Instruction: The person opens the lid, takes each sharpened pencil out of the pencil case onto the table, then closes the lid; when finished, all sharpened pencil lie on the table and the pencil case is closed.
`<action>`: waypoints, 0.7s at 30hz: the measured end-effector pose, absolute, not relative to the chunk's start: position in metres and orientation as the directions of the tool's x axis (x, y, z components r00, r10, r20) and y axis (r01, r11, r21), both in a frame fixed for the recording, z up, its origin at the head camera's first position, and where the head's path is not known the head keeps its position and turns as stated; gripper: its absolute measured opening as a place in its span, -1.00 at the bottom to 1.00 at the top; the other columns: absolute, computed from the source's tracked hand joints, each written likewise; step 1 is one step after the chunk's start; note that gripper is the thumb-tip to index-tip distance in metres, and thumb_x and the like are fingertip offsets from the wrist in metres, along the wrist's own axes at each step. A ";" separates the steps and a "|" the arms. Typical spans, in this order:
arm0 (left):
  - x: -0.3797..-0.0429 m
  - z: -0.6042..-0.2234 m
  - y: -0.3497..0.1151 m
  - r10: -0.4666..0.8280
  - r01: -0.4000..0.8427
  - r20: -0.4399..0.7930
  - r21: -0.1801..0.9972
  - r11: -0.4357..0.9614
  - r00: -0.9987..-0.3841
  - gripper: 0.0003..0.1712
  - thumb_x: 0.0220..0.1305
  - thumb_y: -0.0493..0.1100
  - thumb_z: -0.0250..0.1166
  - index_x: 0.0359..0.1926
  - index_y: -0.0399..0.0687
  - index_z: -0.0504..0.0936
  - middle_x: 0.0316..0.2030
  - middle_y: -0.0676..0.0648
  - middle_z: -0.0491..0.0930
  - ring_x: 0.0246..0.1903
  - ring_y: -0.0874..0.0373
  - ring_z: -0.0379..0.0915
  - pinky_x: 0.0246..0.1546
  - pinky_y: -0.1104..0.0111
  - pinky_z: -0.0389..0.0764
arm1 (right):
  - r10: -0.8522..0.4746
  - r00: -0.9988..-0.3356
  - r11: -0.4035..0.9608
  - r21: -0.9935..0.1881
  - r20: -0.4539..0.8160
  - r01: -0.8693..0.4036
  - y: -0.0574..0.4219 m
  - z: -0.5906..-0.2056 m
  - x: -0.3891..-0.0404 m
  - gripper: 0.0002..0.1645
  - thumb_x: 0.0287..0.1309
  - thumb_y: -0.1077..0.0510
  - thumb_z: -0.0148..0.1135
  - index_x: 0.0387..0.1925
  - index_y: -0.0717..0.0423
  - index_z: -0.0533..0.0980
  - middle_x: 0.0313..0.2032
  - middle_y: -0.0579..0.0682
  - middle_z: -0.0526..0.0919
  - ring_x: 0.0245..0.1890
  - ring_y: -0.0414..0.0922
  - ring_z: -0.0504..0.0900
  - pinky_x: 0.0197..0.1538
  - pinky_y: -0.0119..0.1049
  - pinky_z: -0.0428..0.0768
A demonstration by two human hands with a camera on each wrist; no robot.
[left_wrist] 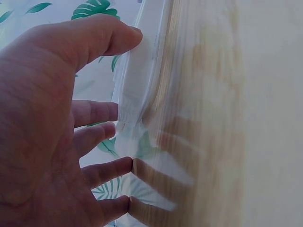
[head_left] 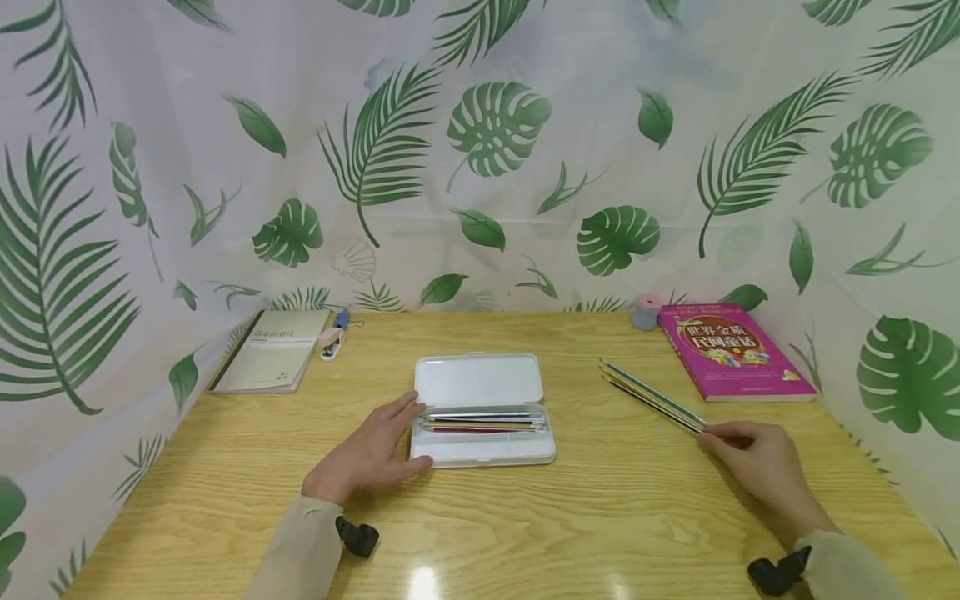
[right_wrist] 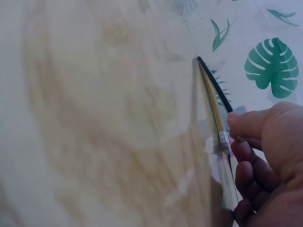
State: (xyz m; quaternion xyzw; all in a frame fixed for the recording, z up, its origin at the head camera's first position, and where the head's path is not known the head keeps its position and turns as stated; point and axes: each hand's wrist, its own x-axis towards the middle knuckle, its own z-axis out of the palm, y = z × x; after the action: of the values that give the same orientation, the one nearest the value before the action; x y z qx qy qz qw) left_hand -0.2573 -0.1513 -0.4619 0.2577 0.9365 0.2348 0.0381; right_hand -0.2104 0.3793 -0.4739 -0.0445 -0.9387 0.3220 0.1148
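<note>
A white pencil case lies with its lid folded back, and several pencils lie lengthwise inside. My left hand rests at the case's left end, thumb by the near corner and fingers extended toward the hinge. The left wrist view shows the thumb touching the case's side. To the right, my right hand pinches the near ends of a few pencils, one green, one yellowish and one black, between thumb and fingers. Their tips point away to the left, close to the tabletop.
A notebook lies at the back left, with a small stapler-like item and a blue item beside it. At the back right are a pink book and a pink-and-grey object. Leaf-patterned sheeting surrounds the wooden table.
</note>
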 end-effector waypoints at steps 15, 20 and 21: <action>-0.258 -0.463 -0.152 0.499 0.463 0.046 0.450 0.763 -0.866 -0.07 0.25 0.18 0.34 0.50 -0.12 0.24 0.53 -0.12 0.03 0.47 -0.14 -0.01 0.39 -0.03 0.19 | 0.067 -0.962 0.859 -0.506 0.265 -0.080 0.376 -0.475 -0.214 -0.79 0.15 0.06 0.44 -0.30 0.14 0.76 -0.30 0.10 0.75 -0.36 -0.10 0.63 -0.35 -0.34 0.51; -0.259 -0.465 -0.152 0.495 0.458 0.041 0.451 0.766 -0.868 -0.06 0.24 0.19 0.34 0.50 -0.11 0.24 0.53 -0.12 0.03 0.47 -0.14 -0.02 0.39 -0.03 0.19 | 0.074 -0.967 0.854 -0.516 0.242 -0.064 0.377 -0.476 -0.213 -0.75 0.15 0.02 0.44 -0.28 0.14 0.76 -0.29 0.10 0.74 -0.37 -0.14 0.61 -0.38 -0.35 0.50; -0.259 -0.465 -0.152 0.494 0.457 0.041 0.451 0.767 -0.868 -0.06 0.24 0.19 0.34 0.50 -0.12 0.24 0.53 -0.12 0.03 0.47 -0.14 -0.02 0.39 -0.04 0.19 | 0.075 -0.968 0.852 -0.519 0.238 -0.062 0.377 -0.476 -0.213 -0.74 0.15 0.02 0.44 -0.28 0.14 0.76 -0.29 0.09 0.74 -0.38 -0.15 0.60 -0.38 -0.36 0.50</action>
State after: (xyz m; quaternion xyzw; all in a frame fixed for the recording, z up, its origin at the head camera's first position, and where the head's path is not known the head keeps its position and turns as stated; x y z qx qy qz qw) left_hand -0.2586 -0.1517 -0.4649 0.2534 0.9390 0.2291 0.0401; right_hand -0.2130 0.3772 -0.4765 -0.0034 -0.9541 0.2717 0.1256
